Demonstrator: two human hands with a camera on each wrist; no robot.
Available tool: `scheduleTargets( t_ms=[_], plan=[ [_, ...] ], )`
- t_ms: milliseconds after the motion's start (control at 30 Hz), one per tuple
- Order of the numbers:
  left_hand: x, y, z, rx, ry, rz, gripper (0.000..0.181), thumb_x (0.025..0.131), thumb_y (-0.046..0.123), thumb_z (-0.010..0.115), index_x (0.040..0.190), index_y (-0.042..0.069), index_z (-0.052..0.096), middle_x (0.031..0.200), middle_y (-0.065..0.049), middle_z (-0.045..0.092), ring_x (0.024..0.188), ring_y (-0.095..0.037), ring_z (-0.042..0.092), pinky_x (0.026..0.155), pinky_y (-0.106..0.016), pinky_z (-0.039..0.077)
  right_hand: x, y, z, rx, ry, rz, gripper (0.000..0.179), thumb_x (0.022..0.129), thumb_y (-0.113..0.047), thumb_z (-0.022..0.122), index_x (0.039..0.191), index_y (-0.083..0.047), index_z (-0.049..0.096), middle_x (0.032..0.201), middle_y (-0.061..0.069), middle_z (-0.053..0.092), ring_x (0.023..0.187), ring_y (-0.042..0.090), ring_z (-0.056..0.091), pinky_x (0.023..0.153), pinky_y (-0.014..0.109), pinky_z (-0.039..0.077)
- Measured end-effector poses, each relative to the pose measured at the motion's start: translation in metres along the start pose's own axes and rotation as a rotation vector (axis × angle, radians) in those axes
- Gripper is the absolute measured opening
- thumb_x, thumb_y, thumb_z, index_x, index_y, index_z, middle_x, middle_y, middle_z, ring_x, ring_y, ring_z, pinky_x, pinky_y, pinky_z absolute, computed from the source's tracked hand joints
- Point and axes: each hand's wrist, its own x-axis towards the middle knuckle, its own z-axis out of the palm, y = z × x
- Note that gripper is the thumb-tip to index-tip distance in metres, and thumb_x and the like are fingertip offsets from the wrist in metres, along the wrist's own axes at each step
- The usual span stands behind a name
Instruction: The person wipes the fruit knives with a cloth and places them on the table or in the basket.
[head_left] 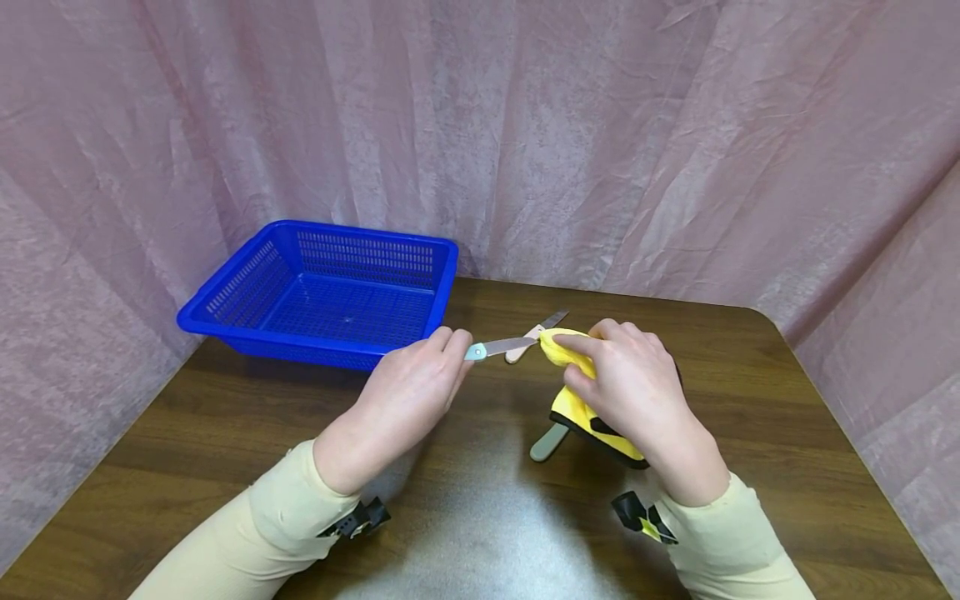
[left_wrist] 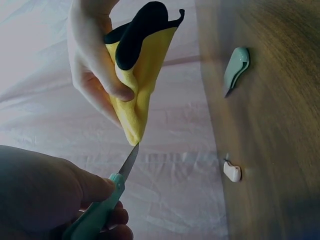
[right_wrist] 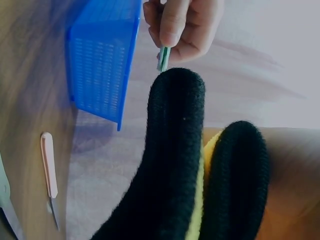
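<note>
My left hand (head_left: 412, 379) grips a folding knife by its mint-green handle (left_wrist: 97, 216), with the blade (head_left: 506, 345) unfolded and pointing right. In my right hand (head_left: 633, 387) is a yellow cloth with black edging (left_wrist: 142, 85), pinched between thumb and fingers. The folded lower end of the cloth meets the blade's tip in the left wrist view. A second knife, with a pale pink handle (right_wrist: 49, 162) and its blade out, lies on the table behind the held one. Under the hanging cloth shows a grey-green knife handle (head_left: 549, 442); in the head view the cloth hides its blade.
A blue plastic basket (head_left: 315, 343) with slotted walls stands at the back left, beyond my left hand. The brown wooden table (head_left: 750, 433) reaches back to a pink curtain (head_left: 480, 125), which also hangs along both sides.
</note>
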Motion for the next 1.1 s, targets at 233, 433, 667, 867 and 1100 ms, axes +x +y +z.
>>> scheduleTargets(
  t_ms=[233, 433, 667, 867, 1100],
  plan=[
    [-0.002, 0.002, 0.003, 0.013, 0.002, 0.011, 0.025, 0.104, 0.016, 0.078, 0.096, 0.004, 0.058, 0.076, -0.005, 0.051, 0.054, -0.024, 0.054, 0.044, -0.038, 0.046, -0.001, -0.001, 0.001, 0.016, 0.005, -0.001, 0.047, 0.092, -0.013, 0.068, 0.136, -0.023, 0.081, 0.106, 0.008, 0.07, 0.095, 0.033, 0.062, 0.094, 0.054, 0.048],
    [-0.004, 0.004, 0.009, 0.051, 0.019, 0.02, 0.026, 0.104, 0.012, 0.076, 0.088, 0.006, 0.056, 0.071, -0.005, 0.052, 0.055, -0.026, 0.059, 0.045, -0.04, 0.046, -0.002, -0.005, 0.002, 0.024, 0.027, -0.014, 0.046, 0.092, -0.013, 0.068, 0.135, -0.024, 0.081, 0.105, 0.007, 0.069, 0.093, 0.032, 0.061, 0.093, 0.053, 0.049],
    [-0.005, 0.003, 0.014, 0.086, -0.012, 0.023, 0.024, 0.103, 0.003, 0.068, 0.085, 0.007, 0.054, 0.068, -0.004, 0.053, 0.058, -0.026, 0.061, 0.047, -0.039, 0.046, -0.005, -0.009, 0.005, 0.026, 0.051, -0.028, 0.045, 0.092, -0.013, 0.07, 0.134, -0.025, 0.082, 0.105, 0.008, 0.07, 0.091, 0.031, 0.061, 0.092, 0.053, 0.05],
    [-0.004, 0.002, 0.016, 0.015, -0.069, -0.031, 0.026, 0.105, 0.009, 0.071, 0.084, 0.01, 0.056, 0.067, -0.001, 0.056, 0.061, -0.026, 0.059, 0.053, -0.036, 0.038, -0.007, -0.012, 0.008, 0.025, 0.065, -0.05, 0.044, 0.091, -0.013, 0.073, 0.133, -0.026, 0.082, 0.104, 0.007, 0.069, 0.09, 0.031, 0.061, 0.089, 0.052, 0.05],
    [-0.002, 0.001, 0.017, -0.134, -0.172, -0.104, 0.017, 0.107, 0.013, 0.071, 0.097, 0.011, 0.058, 0.07, 0.002, 0.054, 0.06, -0.024, 0.058, 0.05, -0.041, 0.046, -0.007, -0.017, 0.009, 0.015, 0.075, -0.067, 0.045, 0.091, -0.012, 0.074, 0.133, -0.025, 0.083, 0.104, 0.008, 0.07, 0.091, 0.031, 0.062, 0.09, 0.053, 0.05]
  ],
)
